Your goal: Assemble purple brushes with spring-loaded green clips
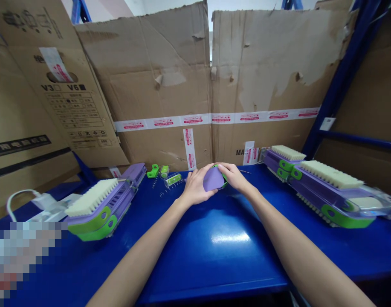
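A purple piece with a green edge (213, 179) is held between both hands above the blue table. My left hand (197, 185) wraps its left side, with fingers over the top and the thumb below. On the right side, my right hand (234, 175) grips the green edge. Just left of my left hand lie a clear and green part (172, 180), a small green bracket (153, 171), another small green part (164, 171) and some thin springs (175, 186). My right hand's fingertips are partly hidden behind the piece.
Purple and green brush-like assemblies with cream pads stand at the left (99, 204) and right (326, 183) of the blue table (211, 264). A white plug with a cable (48, 200) is at far left. Cardboard (157, 85) walls the back.
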